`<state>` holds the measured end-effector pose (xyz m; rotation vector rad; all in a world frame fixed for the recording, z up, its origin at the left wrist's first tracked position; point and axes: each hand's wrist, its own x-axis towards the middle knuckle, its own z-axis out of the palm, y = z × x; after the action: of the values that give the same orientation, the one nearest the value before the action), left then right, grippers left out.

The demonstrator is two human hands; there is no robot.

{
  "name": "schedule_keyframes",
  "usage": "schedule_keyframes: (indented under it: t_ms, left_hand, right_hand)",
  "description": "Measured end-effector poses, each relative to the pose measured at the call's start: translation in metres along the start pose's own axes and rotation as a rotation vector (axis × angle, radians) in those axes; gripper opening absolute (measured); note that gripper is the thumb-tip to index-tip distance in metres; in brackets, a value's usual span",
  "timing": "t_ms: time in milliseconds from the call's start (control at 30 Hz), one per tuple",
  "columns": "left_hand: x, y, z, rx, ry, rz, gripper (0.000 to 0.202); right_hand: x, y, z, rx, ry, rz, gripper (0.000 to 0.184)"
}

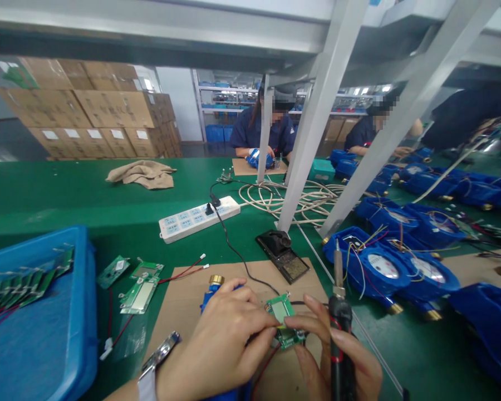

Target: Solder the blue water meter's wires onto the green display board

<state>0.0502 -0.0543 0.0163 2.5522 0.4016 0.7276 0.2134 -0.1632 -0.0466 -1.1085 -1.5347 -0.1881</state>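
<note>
My left hand (221, 340) is closed, its fingers pinching a small green circuit board (284, 322) over a blue water meter (212, 291) with a brass fitting that lies under the hand. My right hand (338, 356) also touches the board with thumb and fingertip while gripping a black and red soldering iron (339, 312), whose tip points up and away. Both hands work above a brown cardboard sheet (183, 301) on the green bench.
A blue tray (45, 334) with green boards stands at left, with loose boards (140, 292) beside it. A soldering stand (283, 253), white power strip (198, 218), coiled cable (313, 200) and several blue meters (401, 262) lie around. Two other workers sit across the bench.
</note>
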Motion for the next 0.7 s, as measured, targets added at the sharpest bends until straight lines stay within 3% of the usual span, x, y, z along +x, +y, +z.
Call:
schedule_keyframes:
  t_ms: [333, 533, 700]
  left_hand:
    - [0.001, 0.0, -0.004, 0.011, -0.023, -0.009, 0.022]
    - [0.0, 0.0, -0.002, 0.041, -0.021, -0.032, 0.02]
    - [0.0, 0.001, -0.004, 0.052, -0.03, -0.031, 0.021]
  right_hand:
    - [-0.012, -0.004, 0.001, -0.123, -0.017, 0.089, 0.056]
    - [-0.007, -0.005, -0.006, -0.107, -0.155, 0.148, 0.056]
    - [-0.009, -0.007, -0.008, -0.117, -0.147, 0.088, 0.061]
